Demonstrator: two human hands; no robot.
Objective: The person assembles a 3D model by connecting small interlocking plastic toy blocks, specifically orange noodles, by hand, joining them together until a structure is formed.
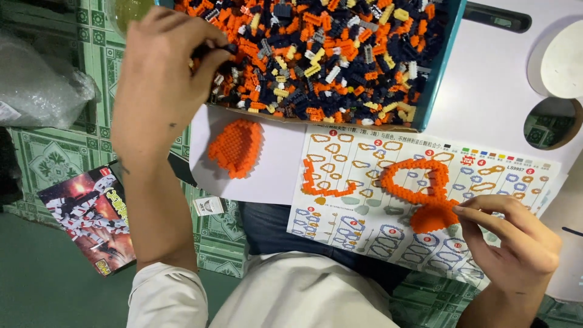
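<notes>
Pinching a dark brick [231, 47], left hand [161, 79] (right hand [516, 240] touches orange piece [432, 215]).

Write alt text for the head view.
The left hand picks in a tray of small orange, dark and yellow bricks; the right hand touches an orange brick loop on an instruction sheet.

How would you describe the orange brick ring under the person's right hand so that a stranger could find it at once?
Start at the white table, then the printed instruction sheet lying below the teal tray of loose bricks. On the sheet's right half lies an open orange loop of small bricks, touched by the right hand. Unlike the solid orange slab to its left, it is hollow, ending in a filled lobe.
</notes>
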